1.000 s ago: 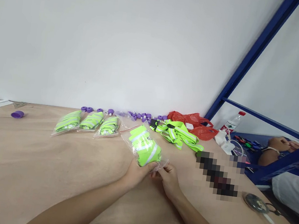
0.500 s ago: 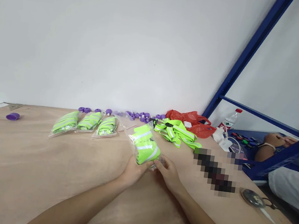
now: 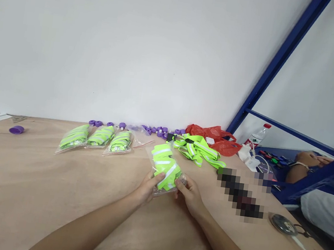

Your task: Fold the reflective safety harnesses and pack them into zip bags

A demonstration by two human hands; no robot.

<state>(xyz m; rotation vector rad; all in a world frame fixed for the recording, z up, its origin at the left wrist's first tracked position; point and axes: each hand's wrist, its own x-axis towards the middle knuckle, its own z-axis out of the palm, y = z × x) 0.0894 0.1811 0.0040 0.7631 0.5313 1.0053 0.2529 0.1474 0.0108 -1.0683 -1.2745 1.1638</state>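
Note:
A clear plastic bag with a folded neon-green reflective strap (image 3: 164,163) inside is held between both hands over the table. My left hand (image 3: 148,185) grips its lower left side, thumb on the front. At the lower right side my right hand (image 3: 189,191) pinches the same bag. Three filled bags stand in a row to the left: one (image 3: 74,137), a second (image 3: 100,136) and a third (image 3: 120,142). Beside them lies a flat clear bag (image 3: 142,137). Loose green reflective straps (image 3: 200,150) with black buckles are heaped behind my right hand.
Several purple caps (image 3: 160,131) line the wall, and a purple cup-shaped piece (image 3: 16,130) lies far left. A red plastic bag (image 3: 215,135), a bottle (image 3: 258,135), a blue metal frame (image 3: 273,69) and a round cabled device (image 3: 283,224) are on the right. Another person's arm (image 3: 298,171) rests beyond the frame.
The held bag has shifted slightly right and down. My left thumb has moved up onto its front, and my hands are farther apart along its lower edge.

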